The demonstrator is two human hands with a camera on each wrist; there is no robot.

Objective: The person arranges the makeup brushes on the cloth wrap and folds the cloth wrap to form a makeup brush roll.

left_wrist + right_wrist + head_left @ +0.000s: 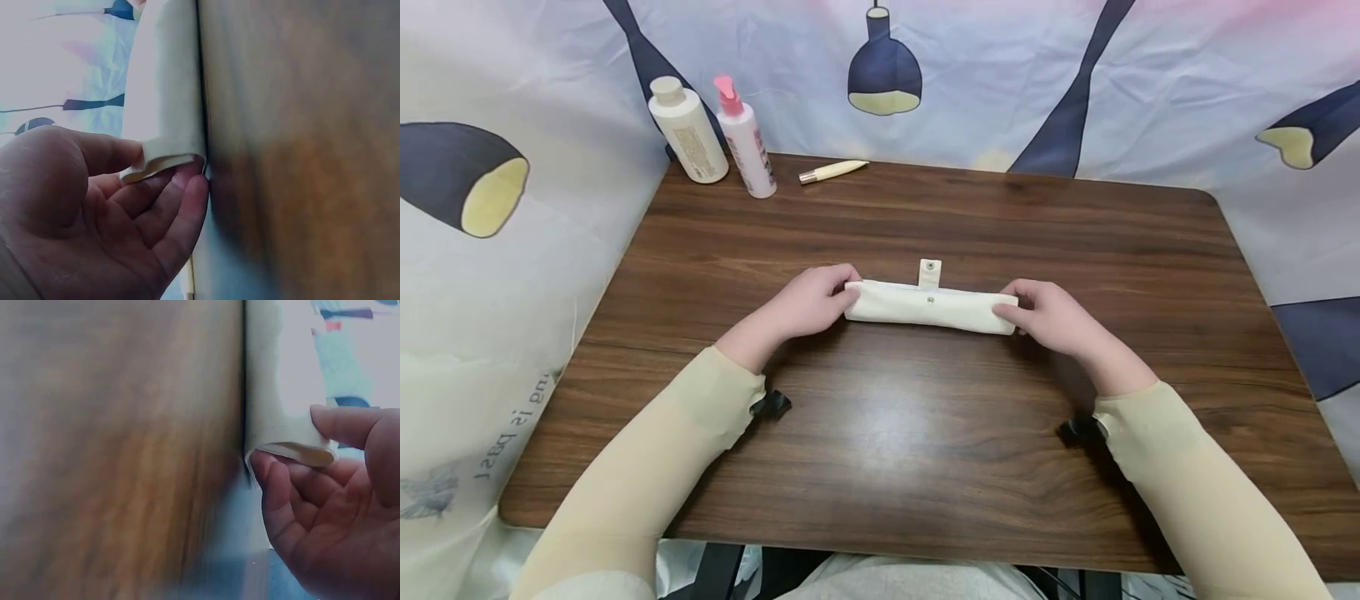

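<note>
A long cream-white folded pouch (895,303) lies crosswise on the wooden table, its short strap (929,273) with a metal snap sticking up past the far edge. The matching snap half (931,299) shows on its top face. My left hand (815,298) pinches the left end, thumb above and fingers below. At the opposite end my right hand (1051,315) pinches it the same way. Both wrist views show the ends of the pouch (165,94) as folded layers, with some fingertips tucked at the fold. What the pouch holds inside is hidden.
At the table's back left stand a white capped bottle (692,137) and a pump bottle with a pink top (747,146). Beside them lies a cream pen-like object (833,172). A printed cloth (985,83) hangs behind the brown table (880,467).
</note>
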